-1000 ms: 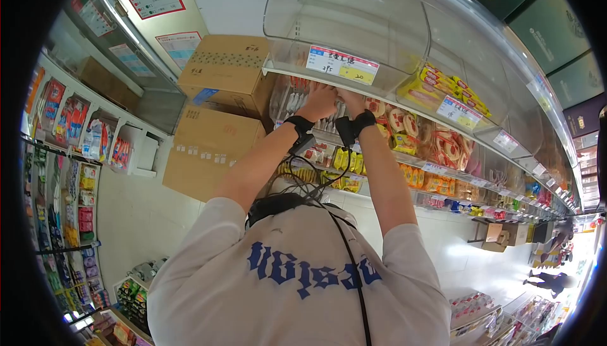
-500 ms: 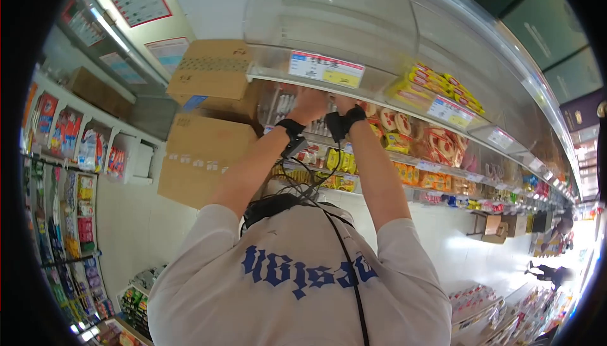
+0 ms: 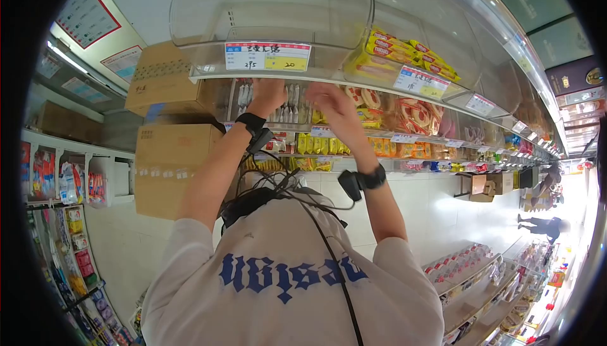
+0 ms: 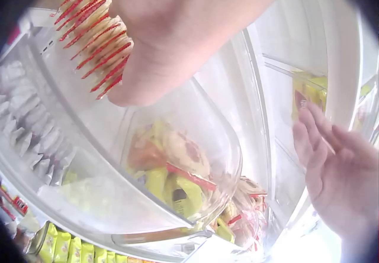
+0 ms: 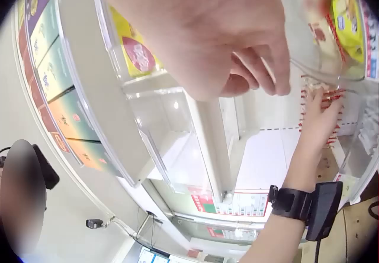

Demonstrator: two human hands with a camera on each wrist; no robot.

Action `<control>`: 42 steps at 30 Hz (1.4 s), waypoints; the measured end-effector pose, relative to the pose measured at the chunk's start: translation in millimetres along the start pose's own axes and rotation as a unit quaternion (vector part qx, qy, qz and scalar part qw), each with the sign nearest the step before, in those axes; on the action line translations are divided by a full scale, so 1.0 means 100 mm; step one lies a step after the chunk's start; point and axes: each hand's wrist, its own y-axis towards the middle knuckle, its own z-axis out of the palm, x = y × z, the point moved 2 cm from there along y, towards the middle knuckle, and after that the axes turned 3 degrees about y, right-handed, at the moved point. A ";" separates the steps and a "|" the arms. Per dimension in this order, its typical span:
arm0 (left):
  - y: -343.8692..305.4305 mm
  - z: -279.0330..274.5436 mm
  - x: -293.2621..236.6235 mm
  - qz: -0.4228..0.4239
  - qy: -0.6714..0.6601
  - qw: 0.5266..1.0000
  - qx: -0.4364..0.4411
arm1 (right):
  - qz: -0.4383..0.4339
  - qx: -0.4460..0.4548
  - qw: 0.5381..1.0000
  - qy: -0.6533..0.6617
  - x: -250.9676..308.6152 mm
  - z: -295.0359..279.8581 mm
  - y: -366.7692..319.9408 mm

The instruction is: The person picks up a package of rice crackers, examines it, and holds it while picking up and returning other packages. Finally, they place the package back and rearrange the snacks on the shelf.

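Note:
My left hand (image 3: 268,95) is inside the shelf below the large price label (image 3: 268,56). In the left wrist view the left hand (image 4: 189,32) grips a row of pale packets (image 4: 98,41) with red serrated edges; the right wrist view shows its fingers spread over the packets (image 5: 309,106). Silvery packets (image 4: 32,121) lie in the clear bin beside it. My right hand (image 3: 335,109) hovers to the right, apart from the left. Its fingers are loosely bent with nothing in them, as the right wrist view shows the hand (image 5: 231,44).
Cardboard boxes (image 3: 174,169) stand at the left of the shelf. Yellow packs (image 3: 411,55) fill part of the upper tier, and round snacks (image 3: 414,115) sit right of my hands. Black cables (image 3: 272,175) hang between my arms. People are in the far right aisle.
My hands, close together before, are now apart: the right has drawn away to the right and its fingers show. The head view has shifted, with the shelf now further left in the picture.

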 end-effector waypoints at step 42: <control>0.06 -0.03 -0.02 -0.030 -0.047 0.998 -0.003 | -0.011 -0.190 0.910 -0.370 -0.76 -0.55 0.35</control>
